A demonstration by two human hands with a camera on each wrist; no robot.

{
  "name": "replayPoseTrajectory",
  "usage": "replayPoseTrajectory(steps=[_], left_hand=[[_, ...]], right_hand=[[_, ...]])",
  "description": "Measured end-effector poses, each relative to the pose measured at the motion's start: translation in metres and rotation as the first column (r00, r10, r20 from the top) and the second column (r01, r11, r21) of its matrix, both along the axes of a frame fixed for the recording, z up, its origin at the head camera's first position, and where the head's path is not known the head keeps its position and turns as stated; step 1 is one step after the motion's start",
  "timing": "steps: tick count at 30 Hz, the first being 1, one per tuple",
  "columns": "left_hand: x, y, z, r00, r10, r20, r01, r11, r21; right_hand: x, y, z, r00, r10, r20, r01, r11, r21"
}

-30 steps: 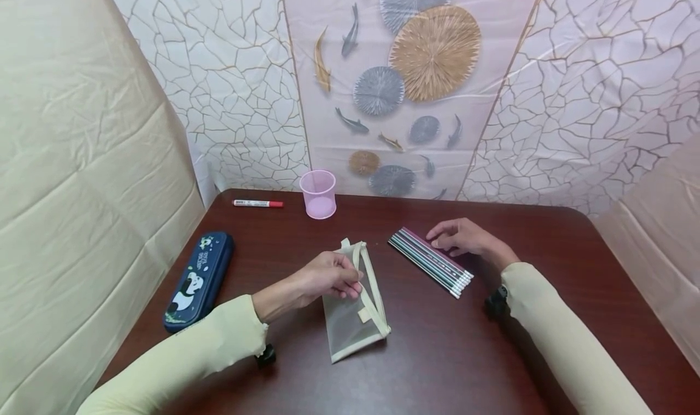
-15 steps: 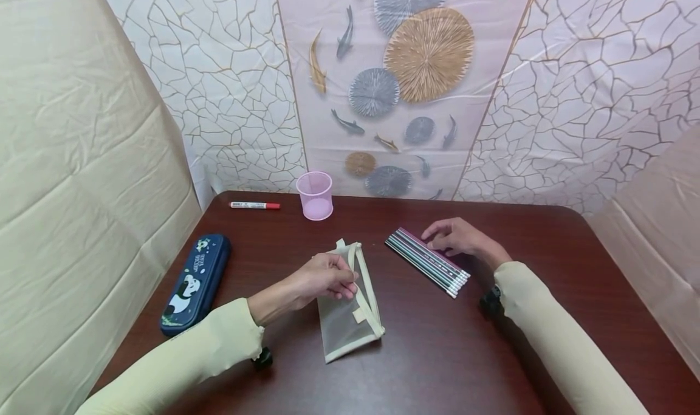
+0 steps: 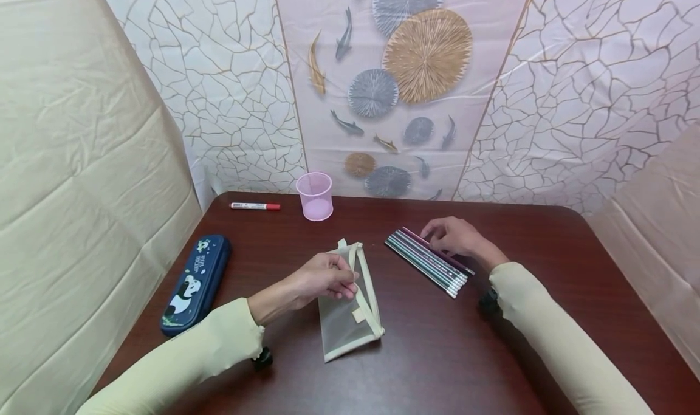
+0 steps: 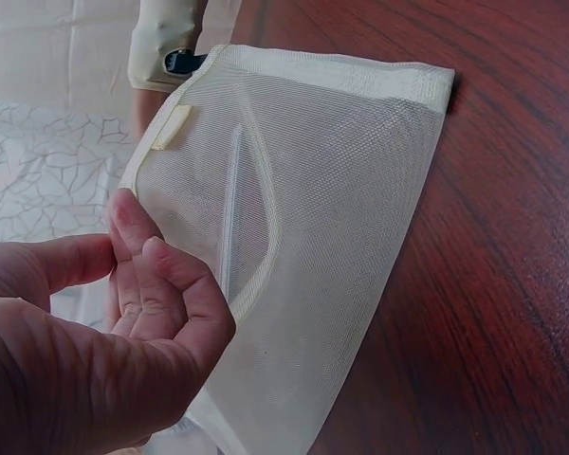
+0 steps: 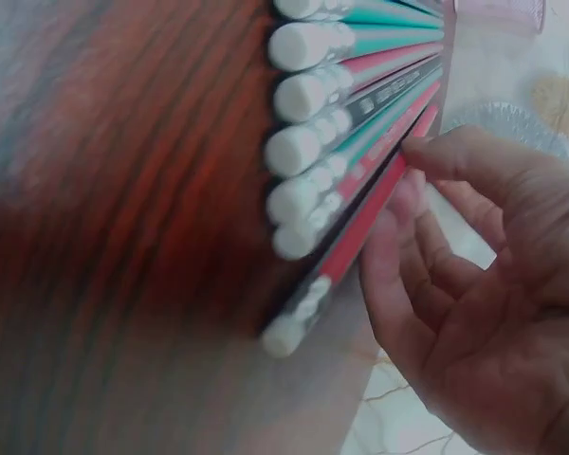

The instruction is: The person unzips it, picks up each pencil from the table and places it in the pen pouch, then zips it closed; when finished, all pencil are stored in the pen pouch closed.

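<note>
My left hand (image 3: pixel 328 276) pinches the open edge of a cream mesh zip pouch (image 3: pixel 341 333), which stands tilted on the table in front of me. In the left wrist view, thumb and fingertips meet at the rim of the pouch (image 4: pixel 332 218), whose mouth gapes. To the right lies a row of striped pencils (image 3: pixel 420 263) with white erasers. My right hand (image 3: pixel 452 236) pinches the outermost one, a red and black pencil (image 5: pixel 356 232), between thumb and fingers. Its eraser end is set apart from the others in the right wrist view.
A navy panda pencil case (image 3: pixel 195 284) lies at the left of the dark wooden table (image 3: pixel 437 354). Near the back edge are a red-capped marker (image 3: pixel 254 206) and a pink mesh cup (image 3: pixel 315 197). A patterned cloth hangs behind the table.
My right hand has taken hold of the outermost pencil and drawn it slightly away from the row. The left hand keeps its grip on the pouch; the head view has shifted a little.
</note>
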State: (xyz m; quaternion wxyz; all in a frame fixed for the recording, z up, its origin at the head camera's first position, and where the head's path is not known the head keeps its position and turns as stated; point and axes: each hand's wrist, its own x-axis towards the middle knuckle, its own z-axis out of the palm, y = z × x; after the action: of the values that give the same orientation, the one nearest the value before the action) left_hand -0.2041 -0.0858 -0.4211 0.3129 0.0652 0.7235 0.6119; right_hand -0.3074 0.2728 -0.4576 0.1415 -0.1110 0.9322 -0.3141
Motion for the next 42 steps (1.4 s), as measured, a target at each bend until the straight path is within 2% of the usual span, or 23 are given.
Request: replayPoseTrajectory(steps=[5, 15, 22, 33, 37, 40, 42], left_hand=[[0.000, 0.000, -0.001, 1.000, 0.001, 0.003, -0.001, 1.000, 0.002], [0.002, 0.000, -0.001, 1.000, -0.001, 0.004, 0.001, 1.000, 0.004], [0.001, 0.001, -0.003, 1.000, 0.004, -0.024, -0.004, 1.000, -0.007], [0.001, 0.002, -0.006, 0.998, 0.012, -0.055, -0.013, 1.000, -0.022], [0.002, 0.002, -0.006, 0.998, 0.006, -0.059, -0.006, 1.000, -0.013], [0.001, 0.001, -0.007, 0.998, 0.002, -0.062, -0.002, 1.000, -0.009], [0.001, 0.002, -0.008, 0.998, -0.002, -0.064, 0.001, 1.000, -0.007]], right_hand=[[-0.001, -0.004, 0.006, 1.000, 0.015, -0.026, -0.013, 0.996, 0.083], [-0.004, -0.004, 0.008, 0.999, 0.031, 0.020, -0.033, 0.996, 0.085], [-0.004, -0.005, 0.009, 0.999, 0.030, -0.021, -0.027, 0.991, 0.132], [-0.008, -0.001, 0.004, 1.000, 0.020, -0.012, -0.019, 0.997, 0.075], [-0.004, -0.004, 0.011, 0.993, 0.068, -0.097, -0.055, 0.991, 0.123], [0.001, -0.010, 0.018, 0.974, 0.101, -0.201, -0.070, 0.985, 0.158], [0.007, -0.016, 0.024, 0.962, 0.106, -0.250, -0.073, 0.987, 0.141]])
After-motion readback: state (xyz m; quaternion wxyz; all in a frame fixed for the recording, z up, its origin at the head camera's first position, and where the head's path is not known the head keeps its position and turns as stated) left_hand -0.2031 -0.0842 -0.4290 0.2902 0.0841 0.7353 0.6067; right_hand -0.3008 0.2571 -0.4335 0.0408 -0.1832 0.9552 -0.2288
